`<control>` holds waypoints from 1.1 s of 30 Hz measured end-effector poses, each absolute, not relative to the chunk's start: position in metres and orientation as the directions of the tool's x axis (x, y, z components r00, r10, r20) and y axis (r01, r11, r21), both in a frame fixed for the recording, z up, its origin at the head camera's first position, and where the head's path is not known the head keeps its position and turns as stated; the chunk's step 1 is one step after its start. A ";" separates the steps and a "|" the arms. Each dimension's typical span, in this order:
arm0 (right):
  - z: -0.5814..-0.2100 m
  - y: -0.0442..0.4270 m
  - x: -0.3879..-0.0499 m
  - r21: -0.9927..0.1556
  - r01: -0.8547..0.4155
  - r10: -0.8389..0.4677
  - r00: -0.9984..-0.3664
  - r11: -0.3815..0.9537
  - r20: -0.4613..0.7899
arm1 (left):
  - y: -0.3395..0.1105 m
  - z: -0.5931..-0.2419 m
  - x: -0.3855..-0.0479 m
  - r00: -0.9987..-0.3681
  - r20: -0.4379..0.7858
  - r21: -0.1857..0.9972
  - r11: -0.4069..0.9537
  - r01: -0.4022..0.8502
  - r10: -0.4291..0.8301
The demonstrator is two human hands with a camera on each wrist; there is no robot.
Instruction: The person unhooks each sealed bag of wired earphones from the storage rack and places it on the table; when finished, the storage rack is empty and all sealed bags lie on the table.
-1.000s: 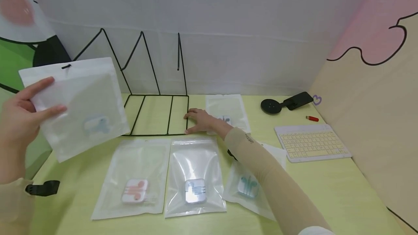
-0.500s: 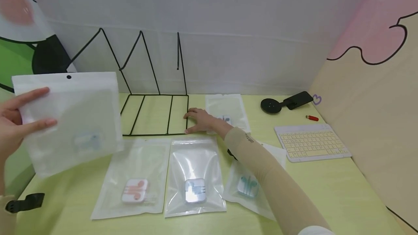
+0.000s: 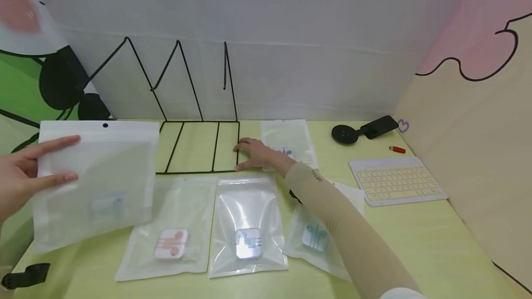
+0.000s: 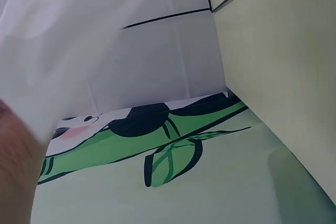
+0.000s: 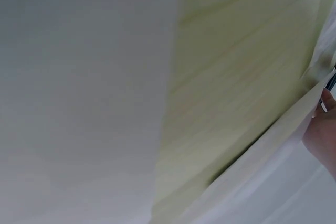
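Note:
At the left, my left hand [image 3: 21, 176] pinches a frosted white zip bag [image 3: 124, 151] between thumb and fingers. The bag hangs upright, with a hole in its top strip and a blurred earphone case showing through. In the left wrist view, the bag [image 4: 58, 35] fills the upper left corner. My right hand [image 3: 257, 153] holds the right edge of a black wire rack's base [image 3: 214, 146]. The right wrist view shows that hand [image 5: 323, 135] at its right edge, near dark wire. Behind the raised bag, the rack's left part is hidden.
On the table lie bags with pink earphones [image 3: 171, 243], white earphones [image 3: 248, 243] and green earphones [image 3: 316, 236], the last partly under my right arm. Another bag [image 3: 287, 135] lies behind my right hand. A black stand [image 3: 345, 134], red USB stick [image 3: 397, 150] and keyboard [image 3: 399, 181] sit right.
My left hand has lowered the bag. It swung left, then back right, and now overlaps the pink earphones' bag in view. My right hand stays on the rack.

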State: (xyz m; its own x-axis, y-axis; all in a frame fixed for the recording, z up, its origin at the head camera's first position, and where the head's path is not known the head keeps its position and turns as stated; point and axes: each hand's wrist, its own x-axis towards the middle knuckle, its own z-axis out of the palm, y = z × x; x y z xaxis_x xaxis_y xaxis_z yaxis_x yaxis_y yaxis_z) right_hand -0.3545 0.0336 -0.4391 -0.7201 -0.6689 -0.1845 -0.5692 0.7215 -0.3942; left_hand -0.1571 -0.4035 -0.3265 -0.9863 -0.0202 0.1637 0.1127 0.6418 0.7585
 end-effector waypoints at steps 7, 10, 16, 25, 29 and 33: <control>-0.439 0.034 -0.355 -0.393 -0.569 -0.668 -0.720 0.723 -0.187 | -0.416 -0.342 -0.157 -0.992 0.124 0.747 0.657 0.100 0.010; -0.440 0.034 -0.355 -0.389 -0.570 -0.668 -0.719 0.724 -0.189 | -0.426 -0.349 -0.157 -0.988 0.149 0.776 0.614 0.146 0.046; -0.440 0.034 -0.354 -0.390 -0.570 -0.669 -0.718 0.723 -0.191 | -0.447 -0.365 -0.158 -0.989 0.139 0.784 0.604 0.145 0.057; -0.438 0.034 -0.354 -0.386 -0.565 -0.663 -0.724 0.729 -0.192 | -0.469 -0.380 -0.164 -0.999 -0.029 0.759 0.651 0.000 0.033; -0.437 0.034 -0.354 -0.393 -0.561 -0.663 -0.723 0.728 -0.194 | -0.482 -0.389 -0.166 -0.993 -0.118 0.711 0.700 -0.066 0.026; -0.436 0.034 -0.353 -0.409 -0.556 -0.666 -0.719 0.723 -0.200 | -0.500 -0.398 -0.167 -0.991 -0.131 0.633 0.772 -0.061 0.029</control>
State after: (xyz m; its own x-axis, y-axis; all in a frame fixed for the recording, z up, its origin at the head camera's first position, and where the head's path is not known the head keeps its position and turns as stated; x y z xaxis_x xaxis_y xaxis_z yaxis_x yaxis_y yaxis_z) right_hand -0.3530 0.0338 -0.4362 -0.7186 -0.6660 -0.1999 -0.5564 0.7232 -0.4093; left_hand -0.1675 -0.4998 -0.3984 -0.9909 0.0294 -0.1310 -0.0608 0.7716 0.6332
